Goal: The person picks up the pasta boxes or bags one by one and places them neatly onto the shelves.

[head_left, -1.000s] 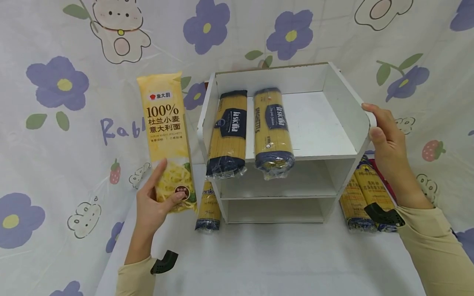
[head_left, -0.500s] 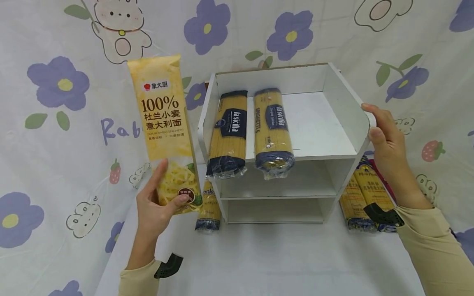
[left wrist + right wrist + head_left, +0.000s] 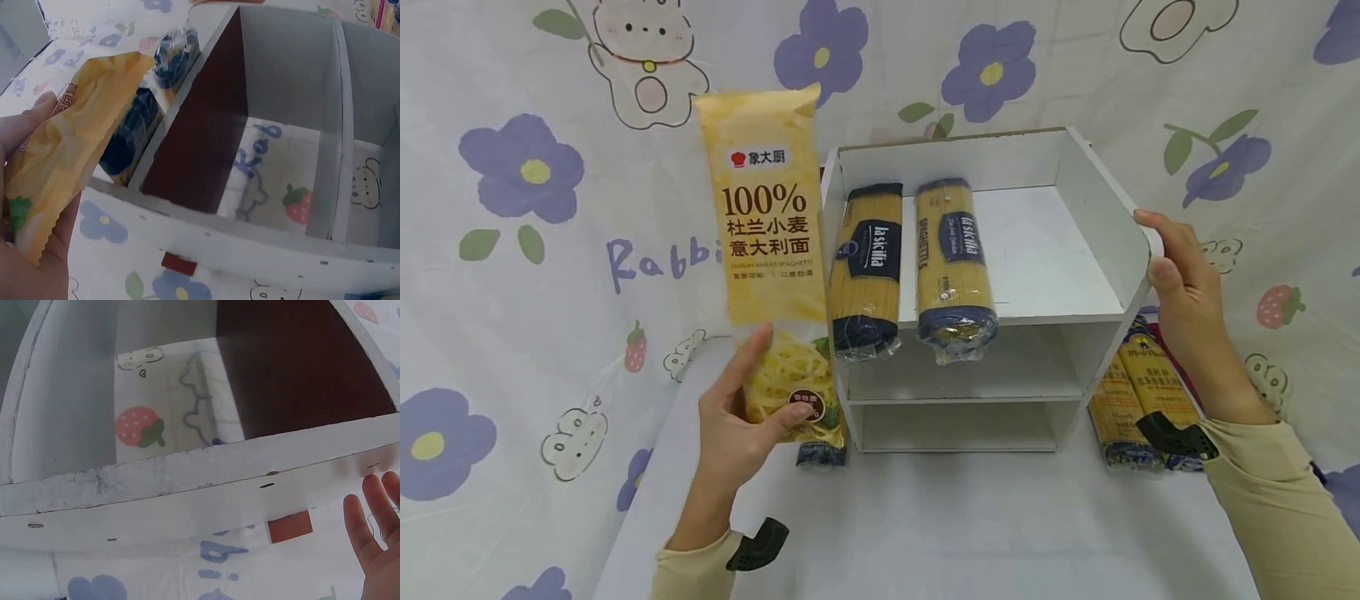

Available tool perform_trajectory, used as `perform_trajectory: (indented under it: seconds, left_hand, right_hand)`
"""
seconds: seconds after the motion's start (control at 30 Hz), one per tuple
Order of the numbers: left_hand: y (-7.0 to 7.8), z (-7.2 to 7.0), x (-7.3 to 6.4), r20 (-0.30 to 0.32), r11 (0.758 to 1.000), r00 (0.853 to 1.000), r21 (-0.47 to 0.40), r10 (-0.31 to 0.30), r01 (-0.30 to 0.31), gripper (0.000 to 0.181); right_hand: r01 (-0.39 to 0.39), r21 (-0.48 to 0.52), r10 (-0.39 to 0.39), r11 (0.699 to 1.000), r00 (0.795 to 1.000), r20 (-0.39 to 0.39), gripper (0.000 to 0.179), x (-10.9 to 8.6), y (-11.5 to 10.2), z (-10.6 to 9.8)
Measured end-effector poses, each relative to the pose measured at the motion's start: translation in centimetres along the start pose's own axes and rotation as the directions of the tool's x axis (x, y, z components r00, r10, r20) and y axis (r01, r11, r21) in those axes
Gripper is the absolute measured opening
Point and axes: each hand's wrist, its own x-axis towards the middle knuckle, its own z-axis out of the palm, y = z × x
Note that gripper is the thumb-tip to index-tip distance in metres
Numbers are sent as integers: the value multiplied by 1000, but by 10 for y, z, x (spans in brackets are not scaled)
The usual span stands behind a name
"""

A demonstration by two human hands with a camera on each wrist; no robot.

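While the left hand [image 3: 737, 425] grips the lower end of a yellow pasta packet [image 3: 771, 275], its thumb lies flat across the printed front and its forefinger extends along the left edge. The packet, a long, flattish film pouch, stands nearly upright above those fingers, in front of the left side of a white shelf unit [image 3: 1090, 242]; contact between the two cannot be determined. Its film is smooth with slight creasing, and the left wrist view shows a zigzag-cut seal beside the palm.

At the right hand [image 3: 1187, 308], forefinger and thumb touch the rounded front corner of the unit's side panel; in the right wrist view, three fingers are straight and spaced apart, tips at the white board. The panels are smooth, with chipped edges and small marks.

Right of the left fingers, on the top shelf, lie two rounded spaghetti packs: one with a navy label [image 3: 867, 275] and, beside it, another with a blue-banded end [image 3: 955, 267]. Both ends are crinkled clear film. Below the left thumb, a dark blue pack end [image 3: 822, 454] shows behind the packet. Below the right hand, yellow packs [image 3: 1153, 383] lean beside the unit on the white tabletop [image 3: 962, 525].
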Motion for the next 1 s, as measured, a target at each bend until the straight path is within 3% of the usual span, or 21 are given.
perform_trajectory:
  seconds: [0.23, 0.43, 0.7, 1.0]
  left_hand:
    - [8, 24, 3, 44, 999, 998, 35, -43, 42, 80]
    - [6, 47, 3, 79, 999, 996, 38, -27, 24, 79]
    - [-2, 77, -1, 114, 996, 992, 69, -59, 51, 79]
    - [-10, 106, 1, 171, 997, 982, 6, -76, 76, 86]
  right_hand:
    - [11, -1, -11, 1000, 1000, -4, 47, 1, 1, -1]
    - [-3, -1, 3, 1000, 1000, -6, 48, 1, 1, -1]
    - [-18, -12, 18, 1000, 1000, -6, 48, 1, 0, -2]
    - [-18, 0, 18, 1000, 1000, -18, 51, 1, 2, -1]
